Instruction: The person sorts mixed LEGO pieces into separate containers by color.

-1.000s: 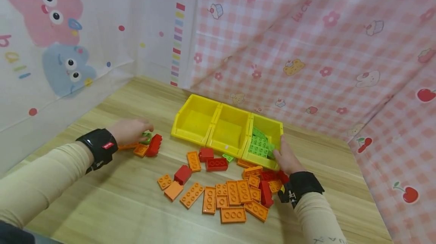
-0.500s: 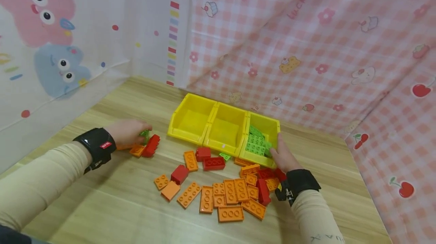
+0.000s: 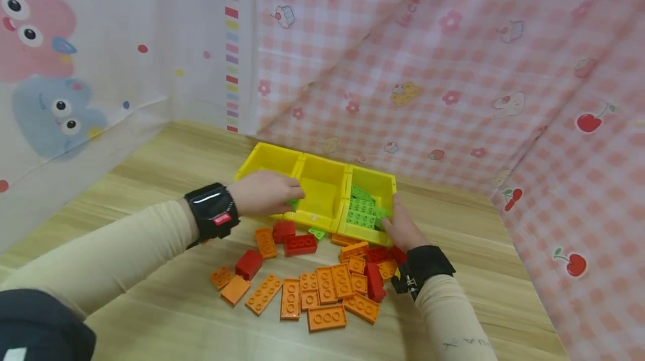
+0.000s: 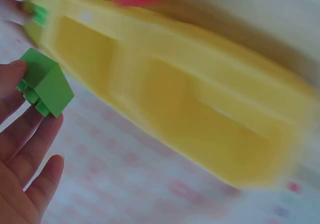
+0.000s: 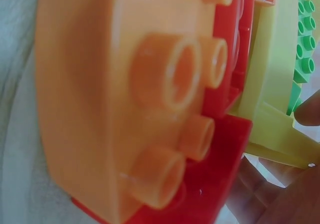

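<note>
My left hand (image 3: 264, 192) pinches a green building brick (image 4: 50, 86) between thumb and fingertips, studs toward the palm. In the head view that hand is over the yellow three-part bin (image 3: 322, 196), covering part of its left and middle compartments. My right hand (image 3: 405, 225) grips the bin's right side wall, thumb on the inside and fingers outside. Several green bricks (image 3: 361, 212) lie in the right compartment, beside that thumb. The middle compartment holds no bricks.
Orange bricks (image 3: 326, 317) and red bricks (image 3: 249, 264) lie scattered on the wooden table in front of the bin. A small green piece (image 3: 317, 233) sits by its front edge. Patterned curtains (image 3: 428, 70) stand close behind and at both sides.
My left hand has lifted the green brick from the pile at the left and carried it right, over the bin. My right hand keeps its grip on the bin wall. The head view has shifted.
</note>
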`<state>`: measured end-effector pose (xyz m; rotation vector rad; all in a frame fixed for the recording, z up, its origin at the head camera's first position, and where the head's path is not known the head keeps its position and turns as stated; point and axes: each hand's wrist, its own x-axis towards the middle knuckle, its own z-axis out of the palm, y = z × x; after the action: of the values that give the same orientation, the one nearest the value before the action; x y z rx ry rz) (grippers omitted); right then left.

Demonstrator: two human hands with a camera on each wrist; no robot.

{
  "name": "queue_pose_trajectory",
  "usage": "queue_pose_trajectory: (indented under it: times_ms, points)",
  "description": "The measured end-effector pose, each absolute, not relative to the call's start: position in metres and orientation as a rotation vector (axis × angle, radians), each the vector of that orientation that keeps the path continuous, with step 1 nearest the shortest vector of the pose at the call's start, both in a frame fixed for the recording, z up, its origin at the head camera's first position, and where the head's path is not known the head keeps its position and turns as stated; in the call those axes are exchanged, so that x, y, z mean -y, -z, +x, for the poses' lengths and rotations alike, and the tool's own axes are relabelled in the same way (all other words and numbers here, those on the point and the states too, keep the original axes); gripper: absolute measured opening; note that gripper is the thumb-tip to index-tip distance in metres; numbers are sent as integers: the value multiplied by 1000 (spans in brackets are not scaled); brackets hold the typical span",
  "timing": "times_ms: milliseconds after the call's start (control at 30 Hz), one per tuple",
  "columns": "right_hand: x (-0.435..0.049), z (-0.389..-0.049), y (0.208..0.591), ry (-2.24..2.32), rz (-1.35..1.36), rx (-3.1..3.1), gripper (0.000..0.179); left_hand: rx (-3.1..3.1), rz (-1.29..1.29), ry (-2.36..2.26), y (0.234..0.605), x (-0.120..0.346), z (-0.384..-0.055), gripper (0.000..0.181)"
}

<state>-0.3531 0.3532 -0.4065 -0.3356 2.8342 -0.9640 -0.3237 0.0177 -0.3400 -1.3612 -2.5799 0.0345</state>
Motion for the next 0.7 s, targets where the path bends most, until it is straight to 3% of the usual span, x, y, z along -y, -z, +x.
queue_pose_trajectory:
  times_ms: [267, 500, 700]
  points:
    - [-333, -348, 423, 1047, -315, -2821, 71, 2496, -1547, -41, 350, -112, -350, 26]
    - [-308, -348, 422, 1001, -348, -2858, 71, 2589, -1375, 7, 365, -137, -376, 33]
    - [-298, -351, 420, 964, -405, -2870, 73, 2616, -1157, 39, 375, -148, -387, 26]
